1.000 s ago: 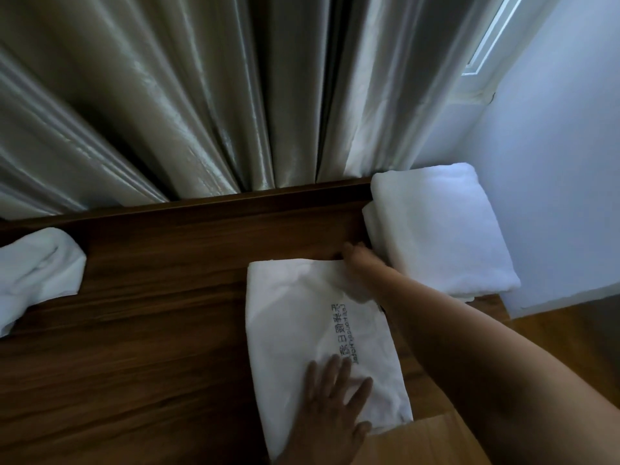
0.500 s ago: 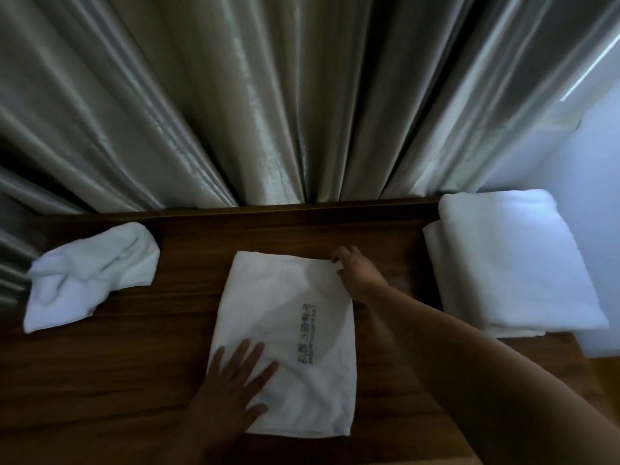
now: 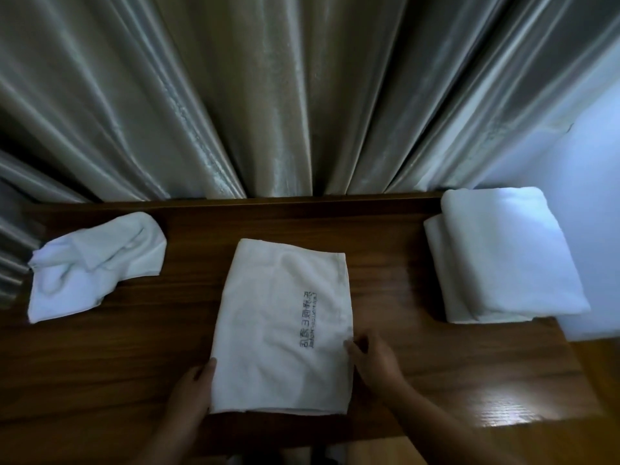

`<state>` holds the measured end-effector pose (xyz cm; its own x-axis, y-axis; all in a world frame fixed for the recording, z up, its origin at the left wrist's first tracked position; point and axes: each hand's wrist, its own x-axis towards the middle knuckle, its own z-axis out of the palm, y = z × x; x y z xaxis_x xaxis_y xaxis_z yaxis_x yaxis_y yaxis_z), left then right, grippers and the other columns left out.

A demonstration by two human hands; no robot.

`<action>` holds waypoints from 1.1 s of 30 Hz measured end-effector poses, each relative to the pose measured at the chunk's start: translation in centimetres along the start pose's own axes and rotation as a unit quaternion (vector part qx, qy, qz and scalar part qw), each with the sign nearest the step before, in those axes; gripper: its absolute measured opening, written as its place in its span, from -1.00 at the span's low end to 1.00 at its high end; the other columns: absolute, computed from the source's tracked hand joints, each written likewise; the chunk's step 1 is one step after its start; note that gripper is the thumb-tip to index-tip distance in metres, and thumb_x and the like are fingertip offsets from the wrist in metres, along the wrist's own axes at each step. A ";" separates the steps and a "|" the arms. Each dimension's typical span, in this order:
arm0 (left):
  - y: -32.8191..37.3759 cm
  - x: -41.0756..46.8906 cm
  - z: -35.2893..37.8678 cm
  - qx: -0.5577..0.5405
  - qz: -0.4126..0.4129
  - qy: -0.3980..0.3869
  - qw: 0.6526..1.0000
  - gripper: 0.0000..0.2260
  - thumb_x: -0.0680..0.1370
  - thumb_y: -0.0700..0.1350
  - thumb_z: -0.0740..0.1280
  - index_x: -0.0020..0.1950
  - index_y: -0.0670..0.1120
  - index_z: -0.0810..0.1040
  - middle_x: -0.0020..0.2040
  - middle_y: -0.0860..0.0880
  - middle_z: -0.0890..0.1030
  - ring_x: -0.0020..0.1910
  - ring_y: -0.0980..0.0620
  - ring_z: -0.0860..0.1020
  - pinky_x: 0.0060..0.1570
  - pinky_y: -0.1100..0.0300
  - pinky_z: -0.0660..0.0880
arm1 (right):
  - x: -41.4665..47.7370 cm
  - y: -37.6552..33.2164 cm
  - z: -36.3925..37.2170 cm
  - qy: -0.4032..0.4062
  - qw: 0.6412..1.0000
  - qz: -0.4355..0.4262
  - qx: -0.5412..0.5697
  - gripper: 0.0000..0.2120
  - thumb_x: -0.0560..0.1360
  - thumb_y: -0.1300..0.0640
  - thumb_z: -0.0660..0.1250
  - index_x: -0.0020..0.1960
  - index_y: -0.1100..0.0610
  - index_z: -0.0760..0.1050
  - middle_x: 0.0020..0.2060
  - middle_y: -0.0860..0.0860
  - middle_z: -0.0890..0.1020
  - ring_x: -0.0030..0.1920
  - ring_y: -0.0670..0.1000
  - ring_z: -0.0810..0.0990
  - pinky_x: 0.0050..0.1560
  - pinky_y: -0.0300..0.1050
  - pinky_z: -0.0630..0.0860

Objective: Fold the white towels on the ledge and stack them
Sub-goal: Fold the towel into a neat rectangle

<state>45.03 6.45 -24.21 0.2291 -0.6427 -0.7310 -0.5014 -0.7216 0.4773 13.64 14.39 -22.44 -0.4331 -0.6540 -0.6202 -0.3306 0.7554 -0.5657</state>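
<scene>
Partly hidden, both hands (image 3: 193, 380) (image 3: 372, 359) are pressed at the towel's (image 3: 278, 330) near edges; grip cannot be told; print is illegible.

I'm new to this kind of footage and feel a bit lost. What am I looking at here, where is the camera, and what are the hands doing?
There is no machine here: a person wears a wide-angle camera on the head, looking down at their own bare hands. Below is a dark wooden ledge with a grey curtain behind it. Three lots of white cloth lie on it: a crumpled towel at the left, a neat folded stack at the right, and a flat, half-folded towel with dark printed lettering in the middle. The left hand touches that towel's near left edge, the right hand its right edge. Neither hand has lifted anything; they seem to be squaring up the fold.
</scene>
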 end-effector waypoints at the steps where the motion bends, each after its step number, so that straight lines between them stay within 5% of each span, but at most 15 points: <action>1: -0.2 -0.3 -0.2 -0.032 -0.004 -0.015 0.999 -0.59 0.59 0.17 0.22 0.18 -0.13 0.59 0.12 -0.18 0.61 0.02 -0.17 0.58 0.08 -0.08 0.53 | -1.1 1.0 0.7 0.003 1.000 0.016 -0.019 -0.80 0.52 -0.15 0.34 -0.09 -0.03 0.46 -0.17 -0.04 0.62 -0.16 -0.05 0.61 -0.11 0.01 0.62; 6: -0.6 -1.0 -1.5 -0.182 -0.018 -0.098 0.978 -0.70 0.63 -0.04 0.21 0.25 -0.20 0.53 0.17 -0.18 0.58 0.05 -0.16 0.57 -0.11 0.02 0.54 | -4.4 2.4 3.1 0.016 0.999 0.022 -0.033 -0.75 0.50 -0.11 0.37 -0.24 0.02 0.51 -0.33 -0.05 0.60 -0.31 -0.16 0.52 -0.34 -0.22 0.41; 11: 0.1 -2.1 -1.1 -0.175 -0.073 -0.140 0.972 -0.77 0.57 0.00 0.32 0.16 -0.06 0.59 0.13 -0.13 0.61 0.09 -0.24 0.56 -0.22 0.02 0.55 | -4.5 2.2 4.1 0.009 0.999 0.043 -0.024 -0.62 0.51 -0.12 0.34 -0.29 0.17 0.52 -0.42 0.03 0.55 -0.37 -0.07 0.51 -0.38 -0.14 0.30; 16: 0.0 -2.7 -0.6 -0.023 0.032 -0.160 0.986 -0.69 0.56 -0.30 0.27 0.31 -0.19 0.50 0.02 -0.13 0.64 -0.06 -0.10 0.61 -0.15 0.10 0.56 | -4.5 2.5 4.2 0.013 0.998 0.056 -0.013 -0.59 0.52 -0.13 0.34 -0.32 0.18 0.53 -0.43 0.06 0.57 -0.37 -0.02 0.54 -0.36 -0.11 0.32; 19: -0.7 -3.1 -0.6 0.111 0.210 -0.172 0.956 -0.39 0.42 -0.15 0.48 0.40 0.08 0.35 0.27 0.11 0.49 0.26 0.06 0.48 0.18 0.22 0.43 | -4.6 2.7 4.4 0.012 0.998 0.068 0.009 -0.60 0.51 -0.13 0.35 -0.17 0.22 0.62 -0.29 0.08 0.67 -0.26 0.02 0.63 -0.27 -0.09 0.45; 21: -1.0 -3.8 0.1 0.130 0.246 -0.187 0.942 -0.28 0.30 -0.11 0.56 0.32 0.22 0.28 0.24 0.23 0.42 0.29 0.15 0.41 0.21 0.28 0.34 | -4.6 2.6 4.4 0.013 0.998 0.067 0.017 -0.61 0.51 -0.14 0.34 -0.12 0.20 0.64 -0.27 0.08 0.69 -0.23 0.04 0.65 -0.21 -0.06 0.52; 27: -1.0 -3.3 0.5 0.113 0.150 -0.014 0.982 -0.60 0.49 -0.06 0.37 0.32 0.00 0.45 0.23 -0.03 0.58 0.16 -0.08 0.55 0.13 -0.01 0.51 | -5.0 2.7 4.4 0.038 0.997 0.066 0.014 -0.69 0.52 -0.15 0.33 -0.18 0.09 0.62 -0.29 -0.01 0.67 -0.23 -0.04 0.64 -0.13 -0.03 0.60; 31: -1.1 -2.9 -2.4 0.186 0.179 0.096 0.961 -0.90 0.53 -0.10 0.31 0.03 0.05 0.48 -0.04 0.01 0.59 -0.12 0.01 0.56 -0.09 -0.01 0.56 | -5.2 2.9 3.6 0.077 0.994 0.075 0.011 -0.70 0.52 -0.11 0.33 -0.28 0.05 0.53 -0.36 -0.02 0.60 -0.30 -0.04 0.57 -0.31 -0.10 0.47; 33: -1.6 -2.7 -3.3 0.252 0.213 0.101 0.939 -0.85 0.52 -0.12 0.32 0.05 0.07 0.46 0.02 0.01 0.56 -0.13 0.04 0.55 -0.12 0.03 0.55 | -5.1 2.9 3.7 0.089 0.993 0.075 0.007 -0.72 0.51 -0.09 0.35 -0.27 0.06 0.52 -0.35 -0.02 0.59 -0.29 -0.03 0.56 -0.33 -0.14 0.40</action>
<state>48.00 8.45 -21.41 0.0461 -0.9174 -0.3953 -0.9025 -0.2079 0.3772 17.93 19.80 -22.93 -0.6187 -0.5150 -0.5932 -0.2392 0.8428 -0.4822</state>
